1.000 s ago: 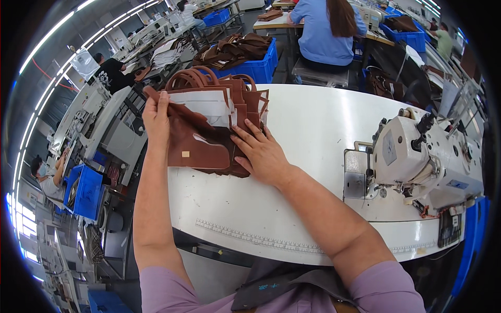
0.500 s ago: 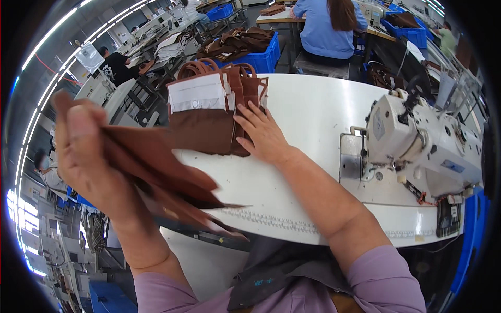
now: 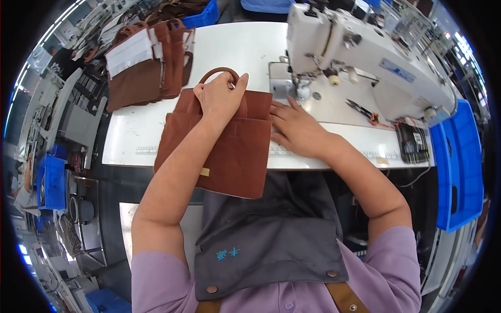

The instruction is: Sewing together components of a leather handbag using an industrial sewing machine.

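Observation:
A reddish-brown bag (image 3: 240, 151) with a rounded handle (image 3: 224, 70) lies at the front of the white table, its lower part hanging past the near edge. My left hand (image 3: 222, 99) is closed around the handle at the top of the bag. My right hand (image 3: 301, 130) rests on the table just right of the bag, fingers stretched out and apart, tips near its right edge; whether they touch it I cannot tell. A small yellowish tab (image 3: 204, 171) shows on the bag's front.
A stack of brown bag pieces with white panels (image 3: 130, 68) sits at the table's far left. A white sewing machine (image 3: 360, 57) stands on the right, with small snips (image 3: 360, 109) and a dark box (image 3: 412, 141) near it. A blue crate (image 3: 459, 167) stands beyond the table's right end.
My left hand has swung the bag from the left onto the table before me. My right hand has left the stack and moved right, beside the bag. The view has turned right and down.

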`<move>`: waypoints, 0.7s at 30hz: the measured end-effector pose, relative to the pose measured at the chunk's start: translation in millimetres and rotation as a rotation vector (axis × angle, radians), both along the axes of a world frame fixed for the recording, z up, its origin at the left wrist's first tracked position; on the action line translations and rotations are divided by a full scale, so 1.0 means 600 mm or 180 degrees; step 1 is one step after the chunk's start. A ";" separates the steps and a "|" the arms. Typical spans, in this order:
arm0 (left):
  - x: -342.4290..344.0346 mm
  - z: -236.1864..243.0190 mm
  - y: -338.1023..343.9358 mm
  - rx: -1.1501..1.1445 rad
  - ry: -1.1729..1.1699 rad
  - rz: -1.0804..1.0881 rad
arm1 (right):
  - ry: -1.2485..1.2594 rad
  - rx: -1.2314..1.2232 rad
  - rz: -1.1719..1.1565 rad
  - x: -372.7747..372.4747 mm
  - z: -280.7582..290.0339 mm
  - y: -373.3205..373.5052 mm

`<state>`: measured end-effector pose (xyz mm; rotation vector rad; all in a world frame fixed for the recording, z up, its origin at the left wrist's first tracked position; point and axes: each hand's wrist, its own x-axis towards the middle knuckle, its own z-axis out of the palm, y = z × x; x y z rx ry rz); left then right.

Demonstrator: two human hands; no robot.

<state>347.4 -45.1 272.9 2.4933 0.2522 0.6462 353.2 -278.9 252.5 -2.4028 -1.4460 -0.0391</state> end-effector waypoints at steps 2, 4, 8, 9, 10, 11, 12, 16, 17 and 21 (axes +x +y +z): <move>0.016 -0.014 -0.026 0.0046 0.0193 -0.0065 | -0.0151 0.0094 -0.0013 -0.029 0.017 -0.068; 0.031 -0.019 -0.052 0.0035 0.0576 -0.0029 | -0.0019 0.0207 -0.0143 -0.050 0.027 -0.121; 0.049 -0.028 -0.092 0.0098 0.0223 0.0164 | 0.0079 0.0646 -0.0498 -0.067 0.022 -0.183; 0.049 -0.030 -0.096 0.0142 0.0270 0.0186 | 0.0077 0.0870 -0.0625 -0.067 0.019 -0.192; 0.045 -0.032 -0.099 0.0180 0.0146 0.0158 | 0.0062 0.0921 -0.0604 -0.068 0.014 -0.197; 0.040 -0.032 -0.098 0.0200 0.0108 0.0140 | 0.0304 0.1309 -0.0806 -0.068 0.010 -0.198; 0.034 -0.030 -0.096 0.0268 0.0037 0.0124 | 0.0575 0.1679 -0.1024 -0.069 0.006 -0.199; -0.018 -0.002 -0.069 0.0403 -0.0141 -0.0615 | 0.0463 0.1922 -0.1092 -0.069 0.001 -0.197; -0.034 0.007 -0.062 0.0238 0.0046 -0.1128 | 0.0381 0.1894 -0.1047 -0.069 0.002 -0.198; -0.109 0.012 -0.059 0.1639 0.0126 -0.2015 | 0.0396 0.1768 -0.0962 -0.066 0.005 -0.203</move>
